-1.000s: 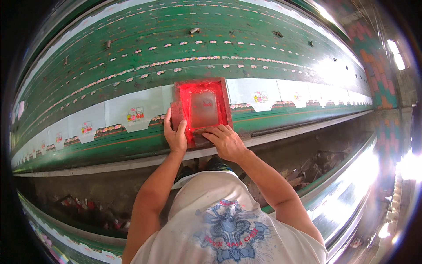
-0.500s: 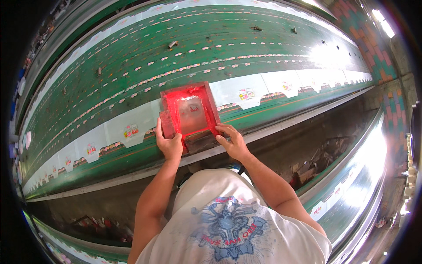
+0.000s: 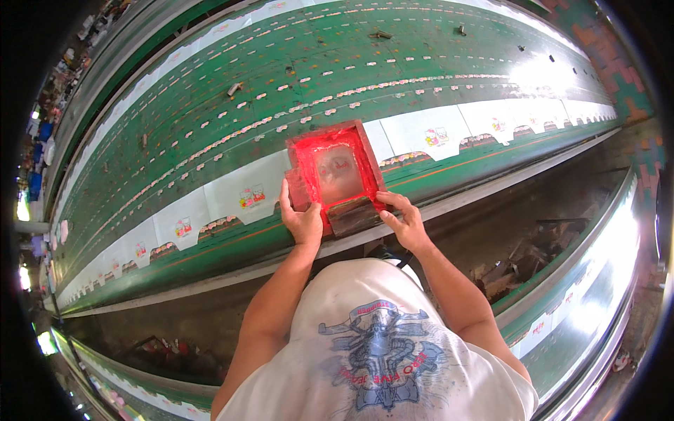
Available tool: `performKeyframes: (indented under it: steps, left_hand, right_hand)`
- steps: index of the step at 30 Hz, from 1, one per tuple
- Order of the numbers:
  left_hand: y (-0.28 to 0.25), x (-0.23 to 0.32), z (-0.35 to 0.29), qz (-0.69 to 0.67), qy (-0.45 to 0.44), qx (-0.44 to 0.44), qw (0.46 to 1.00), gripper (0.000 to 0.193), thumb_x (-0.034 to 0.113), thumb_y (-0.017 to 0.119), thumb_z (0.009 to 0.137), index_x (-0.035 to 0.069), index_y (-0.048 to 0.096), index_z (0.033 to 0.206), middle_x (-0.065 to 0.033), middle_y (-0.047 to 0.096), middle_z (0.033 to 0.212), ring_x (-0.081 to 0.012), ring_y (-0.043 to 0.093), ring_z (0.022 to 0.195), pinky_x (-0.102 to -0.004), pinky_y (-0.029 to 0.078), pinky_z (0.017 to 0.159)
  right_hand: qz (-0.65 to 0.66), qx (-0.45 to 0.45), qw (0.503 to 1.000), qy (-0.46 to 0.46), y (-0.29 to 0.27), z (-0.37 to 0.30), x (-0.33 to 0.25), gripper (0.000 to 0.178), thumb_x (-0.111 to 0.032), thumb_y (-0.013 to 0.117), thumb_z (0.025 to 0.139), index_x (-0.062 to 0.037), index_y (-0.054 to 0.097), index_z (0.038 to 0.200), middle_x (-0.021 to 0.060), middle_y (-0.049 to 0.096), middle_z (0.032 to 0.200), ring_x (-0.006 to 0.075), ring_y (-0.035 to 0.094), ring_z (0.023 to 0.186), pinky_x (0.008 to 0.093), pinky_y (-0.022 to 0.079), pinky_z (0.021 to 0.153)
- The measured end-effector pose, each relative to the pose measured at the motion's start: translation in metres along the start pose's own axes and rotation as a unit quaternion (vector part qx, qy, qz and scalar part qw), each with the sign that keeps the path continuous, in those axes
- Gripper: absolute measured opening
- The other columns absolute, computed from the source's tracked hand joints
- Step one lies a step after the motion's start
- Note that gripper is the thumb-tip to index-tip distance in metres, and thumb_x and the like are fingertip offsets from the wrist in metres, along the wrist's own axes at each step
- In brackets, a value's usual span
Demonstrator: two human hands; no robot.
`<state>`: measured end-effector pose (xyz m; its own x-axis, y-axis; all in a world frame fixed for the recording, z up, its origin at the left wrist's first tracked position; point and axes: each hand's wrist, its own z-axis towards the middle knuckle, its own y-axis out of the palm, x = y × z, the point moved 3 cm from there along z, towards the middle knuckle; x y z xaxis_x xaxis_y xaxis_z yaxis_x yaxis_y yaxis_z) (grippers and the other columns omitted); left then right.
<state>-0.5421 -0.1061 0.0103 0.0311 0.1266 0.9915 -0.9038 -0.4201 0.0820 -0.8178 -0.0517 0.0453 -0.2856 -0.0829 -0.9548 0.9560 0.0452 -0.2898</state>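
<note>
A screen-printing frame, its inner edges smeared bright red around a see-through mesh, rests over a row of white printed sheets near the table's front edge. My left hand grips its near left corner, thumb on the inner side and fingers along the outside. At the near right corner, the fingers and thumb of my right hand are closed on the frame's edge. Beside the frame lie a white sheet with a small coloured cartoon print on the left, and another sheet on the right.
The long green table carries dotted rows of small stickers or marks. Small metal pieces lie farther back. A pale rail edges the near side, with a dark gap before it. Another green table stands behind me at the right.
The scene has shifted right in the picture, the frame and both hands with it. My grip on the frame looks the same.
</note>
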Motion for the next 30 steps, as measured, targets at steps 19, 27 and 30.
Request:
performKeyframes:
  steps: [19, 27, 30]
  left_hand:
    - [0.032, -0.01, -0.016, -0.013, -0.108, 0.008, 0.994, 0.099, -0.015, 0.071, 0.078, 0.004, 0.048, 0.173, -0.0109, 0.057, 0.164, -0.0228, 0.06, 0.145, -0.039, 0.049, 0.122]
    - [0.034, -0.003, -0.017, 0.056, -0.081, 0.011, 0.995, 0.097, -0.015, 0.07, 0.08, 0.004, 0.048, 0.172, -0.0115, 0.057, 0.164, -0.0253, 0.059, 0.146, -0.0407, 0.046, 0.126]
    - [0.037, 0.0, -0.016, 0.065, -0.086, 0.005, 0.994, 0.096, -0.014, 0.07, 0.08, 0.004, 0.048, 0.172, -0.0119, 0.057, 0.164, -0.0252, 0.059, 0.146, -0.0407, 0.046, 0.126]
  right_hand:
    - [0.069, -0.105, 0.992, -0.008, -0.081, 0.007, 0.021, 0.044, -0.021, 0.08, 0.102, -0.0029, 0.075, 0.142, 0.021, 0.071, 0.153, 0.0409, 0.06, 0.148, 0.0522, 0.045, 0.126]
    - [-0.129, -0.079, 0.969, -0.193, -0.06, 0.019, -0.018, 0.04, -0.009, 0.083, 0.093, -0.0057, 0.078, 0.132, 0.0182, 0.074, 0.141, 0.0408, 0.066, 0.135, 0.054, 0.053, 0.116]
    - [-0.219, -0.145, 0.933, -0.245, -0.039, 0.021, -0.034, 0.046, -0.016, 0.086, 0.089, -0.0081, 0.078, 0.134, 0.0164, 0.072, 0.142, 0.0371, 0.063, 0.139, 0.0518, 0.053, 0.115]
